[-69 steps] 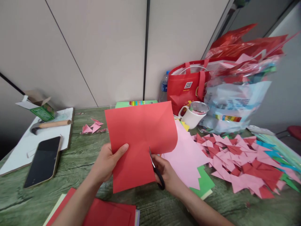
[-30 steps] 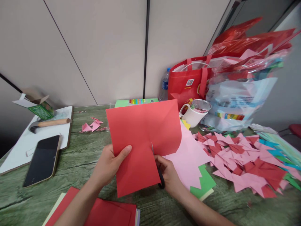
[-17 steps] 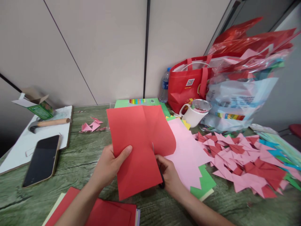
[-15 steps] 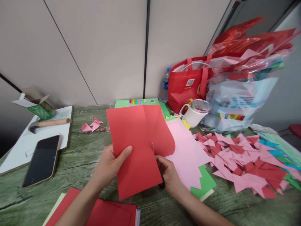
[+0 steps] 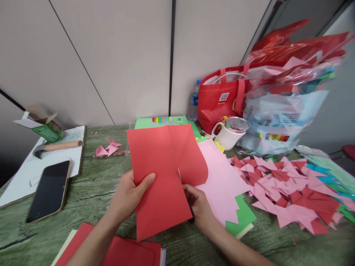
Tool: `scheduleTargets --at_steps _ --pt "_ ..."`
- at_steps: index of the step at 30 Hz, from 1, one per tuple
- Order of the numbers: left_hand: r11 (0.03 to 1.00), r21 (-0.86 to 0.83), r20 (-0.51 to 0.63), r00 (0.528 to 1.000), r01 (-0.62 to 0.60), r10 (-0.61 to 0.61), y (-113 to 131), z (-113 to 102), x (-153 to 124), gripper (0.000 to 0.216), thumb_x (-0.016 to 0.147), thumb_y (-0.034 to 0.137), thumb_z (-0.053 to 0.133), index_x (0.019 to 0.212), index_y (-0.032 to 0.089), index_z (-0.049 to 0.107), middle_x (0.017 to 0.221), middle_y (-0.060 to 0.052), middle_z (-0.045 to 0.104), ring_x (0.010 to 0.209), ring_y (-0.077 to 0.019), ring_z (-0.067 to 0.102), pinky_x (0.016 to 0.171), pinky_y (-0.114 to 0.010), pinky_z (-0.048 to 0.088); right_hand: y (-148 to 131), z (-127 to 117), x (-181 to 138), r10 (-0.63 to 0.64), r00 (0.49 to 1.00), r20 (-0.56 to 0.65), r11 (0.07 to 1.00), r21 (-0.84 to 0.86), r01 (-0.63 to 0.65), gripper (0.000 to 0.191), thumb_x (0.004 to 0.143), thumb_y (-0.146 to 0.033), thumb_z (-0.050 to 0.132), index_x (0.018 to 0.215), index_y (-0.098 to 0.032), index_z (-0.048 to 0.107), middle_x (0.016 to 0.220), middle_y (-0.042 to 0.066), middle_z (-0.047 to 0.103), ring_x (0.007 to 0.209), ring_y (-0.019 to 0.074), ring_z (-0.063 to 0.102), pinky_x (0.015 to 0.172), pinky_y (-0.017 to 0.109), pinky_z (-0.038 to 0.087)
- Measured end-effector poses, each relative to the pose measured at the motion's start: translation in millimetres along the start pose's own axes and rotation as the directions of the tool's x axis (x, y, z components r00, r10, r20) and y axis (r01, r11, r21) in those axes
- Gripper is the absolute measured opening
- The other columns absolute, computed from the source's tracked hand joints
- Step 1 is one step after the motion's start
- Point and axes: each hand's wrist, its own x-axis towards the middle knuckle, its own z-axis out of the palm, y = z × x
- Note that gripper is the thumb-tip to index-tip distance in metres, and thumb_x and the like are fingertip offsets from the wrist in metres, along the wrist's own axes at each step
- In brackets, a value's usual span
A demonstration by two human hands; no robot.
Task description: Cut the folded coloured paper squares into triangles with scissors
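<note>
A red sheet of paper (image 5: pixel 155 155) is held up off the table, cut part way up from its right side, with the right flap curling away. My left hand (image 5: pixel 133 192) grips its left edge, thumb on top and fingers behind. Scissors (image 5: pixel 179 175) show as a thin blade in the cut and a dark handle below; my right hand (image 5: pixel 198 203) is closed around them, partly hidden by the paper. Behind the flap lies pink paper (image 5: pixel 222 177) with a zigzag edge, over green sheets (image 5: pixel 241 214). A stack of red paper (image 5: pixel 127 251) sits under my left forearm.
Folded pink and red paper pieces (image 5: pixel 280 181) are heaped at right. A white mug (image 5: pixel 230 136), a red bag (image 5: pixel 216 99), a plastic bag (image 5: pixel 277 118) and a bottle (image 5: pixel 194 101) stand behind. At left are a phone (image 5: pixel 50 192), a hammer (image 5: pixel 59 146) and a small box (image 5: pixel 48 129).
The red sheet has tilted slightly and its lower edge has shifted a little down and left. Both hands keep nearly the same places and grips.
</note>
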Motion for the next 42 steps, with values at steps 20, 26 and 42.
scheduleTargets --at_steps 20,26,42 --pt "0.999 -0.029 0.062 0.998 0.032 -0.030 -1.3 0.9 0.2 0.025 0.072 0.038 0.056 0.086 0.017 0.059 0.092 -0.005 0.067 0.076 -0.0213 0.062 0.058 -0.027 0.049 3.6 1.0 -1.6 -0.008 0.998 -0.058 0.999 -0.039 0.006 0.017 0.057 -0.023 0.070 0.070 -0.017 0.061 0.067 0.000 0.066 0.060 0.0133 0.058 0.055 0.022 0.044" --pt "0.999 0.014 0.158 0.987 0.041 -0.043 1.3 2.3 -2.1 0.029 0.072 0.038 0.055 0.089 0.015 0.060 0.095 -0.009 0.066 0.072 -0.0218 0.062 0.059 -0.030 0.049 -1.5 0.4 1.1 -0.032 0.999 -0.020 0.999 0.023 0.033 0.029 0.055 -0.027 0.072 0.078 -0.019 0.057 0.081 0.004 0.066 0.073 0.0175 0.061 0.067 0.027 0.048" --pt "0.999 -0.028 0.167 0.985 0.042 -0.037 3.2 3.7 -4.8 0.032 0.072 0.038 0.056 0.092 0.014 0.060 0.099 -0.010 0.065 0.070 -0.0207 0.062 0.060 -0.030 0.049 -3.4 -0.3 0.0 -0.029 1.000 0.003 0.999 0.041 0.029 0.030 0.055 -0.027 0.073 0.077 -0.019 0.055 0.081 0.004 0.066 0.075 0.0178 0.061 0.067 0.026 0.048"
